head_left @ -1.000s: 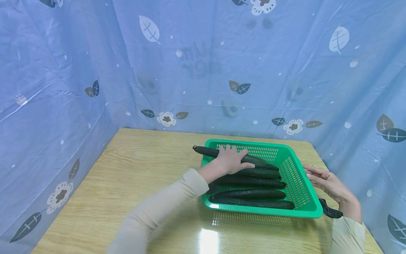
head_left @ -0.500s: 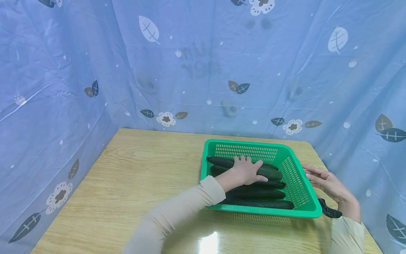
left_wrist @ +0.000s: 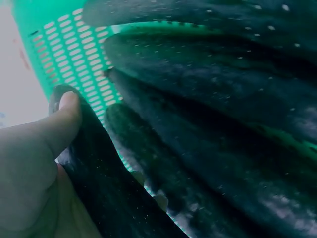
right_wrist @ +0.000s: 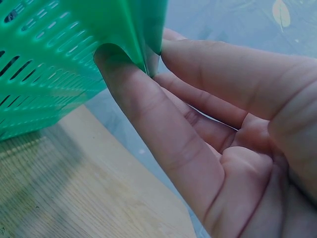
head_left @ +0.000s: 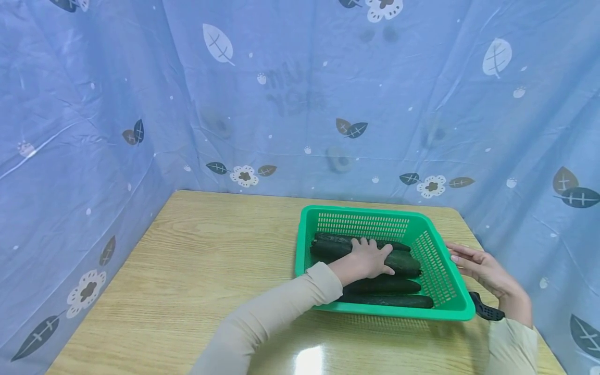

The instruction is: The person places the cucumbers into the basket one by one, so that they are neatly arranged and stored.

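Note:
A green plastic basket (head_left: pixel 303 224) with slotted walls holds several dark green cucumbers (head_left: pixel 386 301), lying roughly side by side. My left hand (head_left: pixel 367 260) is inside it, gripping one cucumber (left_wrist: pixel 111 183). In the left wrist view the thumb lies on top near the cucumber's end, and fingertips (left_wrist: pixel 159 202) show on its other side. Palm and forearm hide parts of the cucumbers in the head view. At the basket's right side my right hand (head_left: pixel 489 273) pinches the rim. The right wrist view has the rim between the thumb and a finger (right_wrist: pixel 163 119).
The basket stands on the right part of a wooden table (head_left: pixel 225 245). A blue patterned curtain (head_left: pixel 281 130) hangs behind the table and along both sides. A black strap (head_left: pixel 487 307) sits at the right wrist.
My left hand has moved right and nearer, bringing the cucumber from over the basket's left rim down inside among the others. The right hand has stayed at the rim.

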The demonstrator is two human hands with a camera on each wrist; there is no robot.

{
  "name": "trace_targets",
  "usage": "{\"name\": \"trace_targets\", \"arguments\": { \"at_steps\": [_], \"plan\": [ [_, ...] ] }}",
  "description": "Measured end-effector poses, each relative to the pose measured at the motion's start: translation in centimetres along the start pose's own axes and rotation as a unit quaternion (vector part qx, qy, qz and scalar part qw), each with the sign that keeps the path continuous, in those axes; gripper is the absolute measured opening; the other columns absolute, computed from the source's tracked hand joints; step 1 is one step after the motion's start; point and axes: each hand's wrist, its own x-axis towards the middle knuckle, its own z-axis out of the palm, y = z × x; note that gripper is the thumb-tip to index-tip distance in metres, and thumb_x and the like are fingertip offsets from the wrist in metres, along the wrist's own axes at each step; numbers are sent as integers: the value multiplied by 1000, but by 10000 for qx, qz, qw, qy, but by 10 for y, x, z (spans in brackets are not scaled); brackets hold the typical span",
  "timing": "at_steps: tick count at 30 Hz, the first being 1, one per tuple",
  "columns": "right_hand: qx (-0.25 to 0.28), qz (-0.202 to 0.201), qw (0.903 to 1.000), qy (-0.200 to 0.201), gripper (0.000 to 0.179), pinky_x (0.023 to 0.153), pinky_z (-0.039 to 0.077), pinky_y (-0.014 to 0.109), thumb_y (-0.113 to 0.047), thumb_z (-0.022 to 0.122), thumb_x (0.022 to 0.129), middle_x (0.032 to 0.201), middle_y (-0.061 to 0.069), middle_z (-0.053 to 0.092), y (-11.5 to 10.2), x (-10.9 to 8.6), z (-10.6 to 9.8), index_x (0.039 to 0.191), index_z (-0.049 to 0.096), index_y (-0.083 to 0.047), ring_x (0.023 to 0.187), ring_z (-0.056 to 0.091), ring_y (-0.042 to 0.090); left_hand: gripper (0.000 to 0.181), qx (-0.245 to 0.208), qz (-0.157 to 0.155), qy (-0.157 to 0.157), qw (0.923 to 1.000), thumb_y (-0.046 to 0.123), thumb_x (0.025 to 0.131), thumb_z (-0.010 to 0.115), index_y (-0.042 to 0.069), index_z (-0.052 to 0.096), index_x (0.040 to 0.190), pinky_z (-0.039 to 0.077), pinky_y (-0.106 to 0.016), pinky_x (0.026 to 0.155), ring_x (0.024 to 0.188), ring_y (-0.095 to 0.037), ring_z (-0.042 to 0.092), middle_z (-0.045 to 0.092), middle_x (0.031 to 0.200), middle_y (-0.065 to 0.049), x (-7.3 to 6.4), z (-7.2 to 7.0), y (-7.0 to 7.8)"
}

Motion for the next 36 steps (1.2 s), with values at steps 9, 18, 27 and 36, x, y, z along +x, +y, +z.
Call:
{"name": "trace_targets", "arguments": {
  "at_steps": [9,18,27,36],
  "plan": [
    [-89,41,9999,-33,44,84,47,16,-3,37,100,127,-23,51,1,0,-2,143,32,-3,110,53,-6,57,217,56,-20,9997,64,87,37,40,24,138,31,-41,103,126,-22,38,38,137,1,6,7,2],
    [-146,69,9999,10,44,83,47,15,-3,38,99,126,-25,50,1,0,-1,143,34,-5,109,52,-9,46,444,244,59,9987,52,90,46,36,28,129,35,-38,100,116,-18,40,40,129,1,7,11,3],
    [184,-70,9998,-97,44,84,47,16,0,36,99,126,-21,53,1,-1,0,142,36,-7,110,53,-6,43,404,316,80,9987,52,89,49,34,33,124,36,-38,98,114,-18,41,41,126,2,8,11,1],
    [-213,155,9996,120,44,83,47,15,-4,39,99,125,-25,51,0,-2,0,143,34,-3,108,53,-8,56,624,404,22,9972,57,85,52,36,32,134,33,-40,102,123,-19,39,39,134,4,6,9,-4]
  ]
}}
